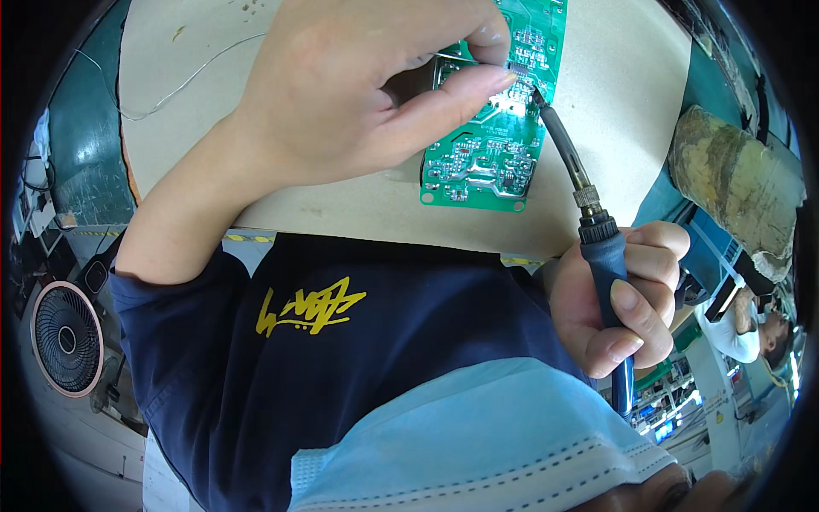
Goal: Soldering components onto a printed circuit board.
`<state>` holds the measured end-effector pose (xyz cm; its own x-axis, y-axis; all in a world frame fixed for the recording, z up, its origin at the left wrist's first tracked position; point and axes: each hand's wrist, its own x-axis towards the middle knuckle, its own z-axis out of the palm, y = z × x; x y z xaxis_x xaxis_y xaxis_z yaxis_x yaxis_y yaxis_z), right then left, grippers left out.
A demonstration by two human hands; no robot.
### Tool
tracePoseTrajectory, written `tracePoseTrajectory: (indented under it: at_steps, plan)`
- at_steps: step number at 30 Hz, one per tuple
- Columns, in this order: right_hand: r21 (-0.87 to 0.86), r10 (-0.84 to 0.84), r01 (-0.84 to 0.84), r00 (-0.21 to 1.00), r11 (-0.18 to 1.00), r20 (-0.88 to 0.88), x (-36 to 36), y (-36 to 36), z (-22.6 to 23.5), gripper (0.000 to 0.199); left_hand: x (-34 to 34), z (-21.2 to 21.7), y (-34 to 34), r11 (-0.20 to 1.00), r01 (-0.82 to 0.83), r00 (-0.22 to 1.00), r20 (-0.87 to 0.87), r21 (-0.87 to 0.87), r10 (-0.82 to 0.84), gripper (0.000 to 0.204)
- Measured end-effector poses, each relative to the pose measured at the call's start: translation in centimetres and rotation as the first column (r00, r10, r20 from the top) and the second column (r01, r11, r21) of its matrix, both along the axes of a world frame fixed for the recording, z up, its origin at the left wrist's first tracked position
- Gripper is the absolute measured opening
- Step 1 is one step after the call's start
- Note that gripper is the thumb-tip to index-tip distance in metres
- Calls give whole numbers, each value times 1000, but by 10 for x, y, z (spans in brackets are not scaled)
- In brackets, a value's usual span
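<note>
A green circuit board (485,141) with many small soldered parts lies on the tan work surface. My left hand (375,85) reaches over its upper left part, thumb and forefinger pinched on a thin solder wire. The silvery solder wire (192,77) trails away to the left of the hand. In a closed grip, my right hand (636,299) holds a soldering iron (604,256) by its dark blue handle. The iron's tip points up and left, at the board's right part beside the left fingertips. The pinch itself hides the end of the wire.
A tan sheet (333,205) covers the teal table (90,162). To the right stands a worn, cylinder-like brownish object (734,188). A round fan (66,339) is at lower left, and another person (738,333) sits far off at right.
</note>
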<state>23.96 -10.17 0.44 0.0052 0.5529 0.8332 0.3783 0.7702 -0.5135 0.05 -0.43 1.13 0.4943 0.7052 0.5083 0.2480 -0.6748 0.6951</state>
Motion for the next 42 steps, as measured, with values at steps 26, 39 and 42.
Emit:
tracePoseTrajectory:
  at_steps: [26,39,42]
  plan:
    - [-18,4,-4,1000,1000,10,1,0,1,34,0,-6,0,999,5,999,39,-33,-4,15]
    - [1,-10,10,1000,1000,-10,1,0,0,37,-1,3,3,999,29,999,-30,22,-29,16]
    - [15,-4,5,1000,1000,-19,1,0,-1,38,-2,3,3,999,32,999,-29,24,-31,15]
